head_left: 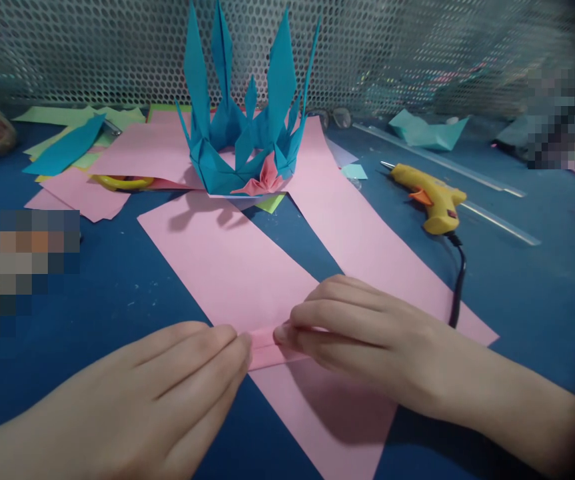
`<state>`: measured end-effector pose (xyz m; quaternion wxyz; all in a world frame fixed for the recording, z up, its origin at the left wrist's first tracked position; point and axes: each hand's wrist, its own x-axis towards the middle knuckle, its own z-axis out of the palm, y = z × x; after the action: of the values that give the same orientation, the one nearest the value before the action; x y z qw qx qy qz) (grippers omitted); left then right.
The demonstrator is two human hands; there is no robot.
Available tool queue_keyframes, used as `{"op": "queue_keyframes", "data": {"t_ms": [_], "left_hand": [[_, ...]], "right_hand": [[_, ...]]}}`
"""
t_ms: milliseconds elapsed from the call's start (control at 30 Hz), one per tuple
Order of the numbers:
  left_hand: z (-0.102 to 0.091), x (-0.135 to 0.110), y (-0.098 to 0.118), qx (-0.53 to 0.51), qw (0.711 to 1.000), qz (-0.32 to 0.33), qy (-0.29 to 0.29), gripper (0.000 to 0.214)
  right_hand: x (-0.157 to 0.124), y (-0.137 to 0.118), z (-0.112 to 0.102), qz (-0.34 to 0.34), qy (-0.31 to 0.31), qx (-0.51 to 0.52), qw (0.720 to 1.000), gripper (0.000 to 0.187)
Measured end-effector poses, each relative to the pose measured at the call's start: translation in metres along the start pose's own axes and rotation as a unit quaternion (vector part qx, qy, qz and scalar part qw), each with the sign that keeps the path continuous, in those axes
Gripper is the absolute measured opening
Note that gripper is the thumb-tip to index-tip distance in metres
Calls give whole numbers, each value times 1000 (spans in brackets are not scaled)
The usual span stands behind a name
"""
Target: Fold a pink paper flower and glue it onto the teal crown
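Note:
A small folded strip of pink paper point(263, 348) is pinched between my two hands, low in the middle of the head view. My left hand point(182, 380) closes on its left end, fingers pressed together. At the other end, my right hand point(362, 333) grips it with thumb and fingertips; part of the strip is hidden behind those fingers. Underneath lies a long pink paper sheet point(237, 267), with the right hand's shadow falling across it. Beyond both hands stands a blue folded-paper crown point(217, 173) with tall points and a pink paper flower on its front.
A yellow glue gun point(427, 190) with a black cord lies to the right, near clear glue sticks point(497, 220). Another pink sheet point(362, 233) runs toward the right arm. Coloured paper scraps point(62, 147) lie back left. A perforated metal panel point(117, 53) bounds the blue table.

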<state>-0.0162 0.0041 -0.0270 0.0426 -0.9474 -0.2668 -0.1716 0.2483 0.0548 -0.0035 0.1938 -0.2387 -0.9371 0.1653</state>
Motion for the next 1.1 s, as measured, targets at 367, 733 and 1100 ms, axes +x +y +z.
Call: {"op": "queue_keyframes", "data": {"t_ms": [367, 733, 1100], "left_hand": [[0, 10, 0, 27, 999, 43, -7, 40], [2, 15, 0, 31, 998, 46, 34, 38], [6, 10, 16, 88, 996, 2, 16, 34]], "right_hand": [[1, -1, -3, -7, -15, 24, 1000, 32], [-5, 0, -4, -76, -25, -63, 995, 36], [-2, -5, -7, -74, -28, -110, 991, 40]]}}
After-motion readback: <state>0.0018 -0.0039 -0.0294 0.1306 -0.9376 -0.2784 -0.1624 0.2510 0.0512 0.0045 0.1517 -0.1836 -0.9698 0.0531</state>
